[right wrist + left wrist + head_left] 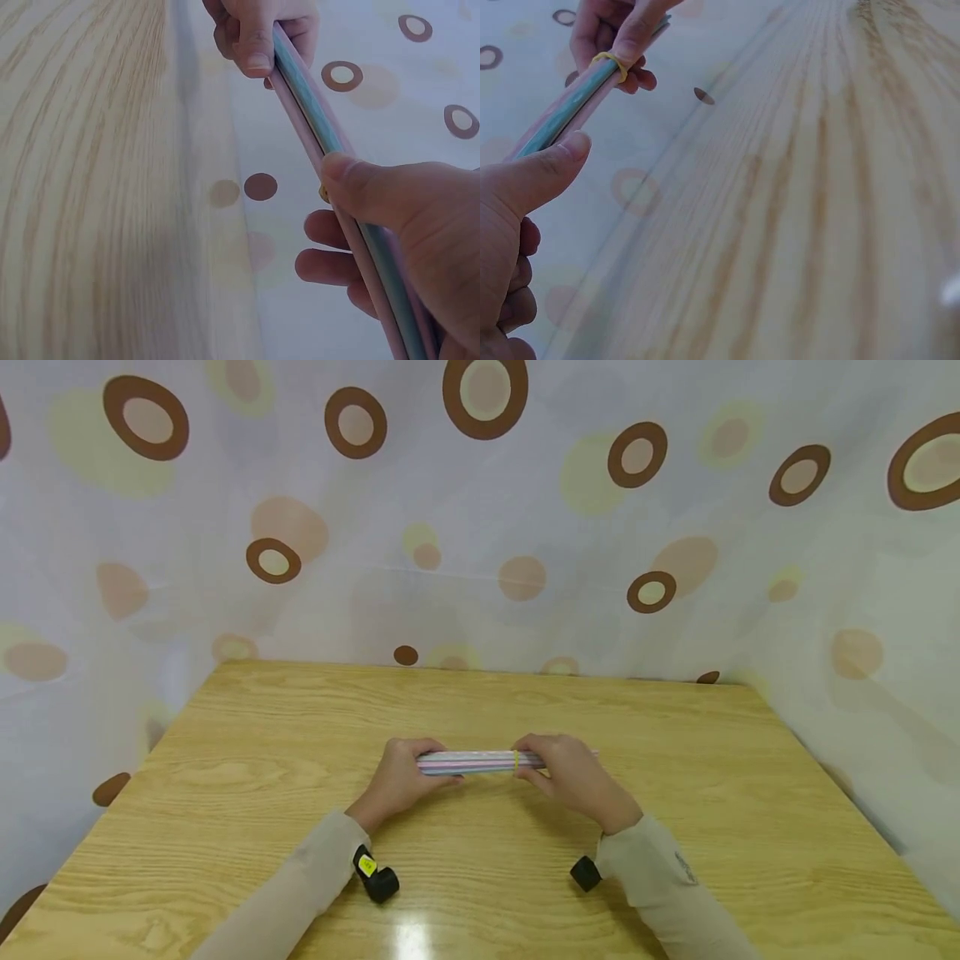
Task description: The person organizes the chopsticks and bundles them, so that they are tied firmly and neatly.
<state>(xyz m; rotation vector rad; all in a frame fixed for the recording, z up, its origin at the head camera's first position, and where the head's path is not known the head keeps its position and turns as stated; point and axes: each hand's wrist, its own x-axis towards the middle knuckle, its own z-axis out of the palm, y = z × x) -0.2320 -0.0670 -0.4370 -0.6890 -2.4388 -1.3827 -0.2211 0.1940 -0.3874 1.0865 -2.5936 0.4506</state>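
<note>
Both hands hold a bundle of slim pastel sticks (472, 762) level above the table. Pink, teal and whitish lengths show in it; whether they are straws or pencils I cannot tell. A yellow rubber band (516, 760) circles the bundle toward its right part. My left hand (405, 777) grips the left end, thumb (551, 169) along the near side. At the band, my right hand (573, 777) pinches the bundle between thumb and fingers, and a little of the right end sticks out beyond. In the right wrist view, the right thumb covers most of the band (324, 193).
Under the hands lies a wood-grain table (480, 860). A pale curtain (480, 527) with brown rings and spots hangs behind it and along both sides. Black wrist cameras (381, 883) sit at the beige sleeves (300, 885).
</note>
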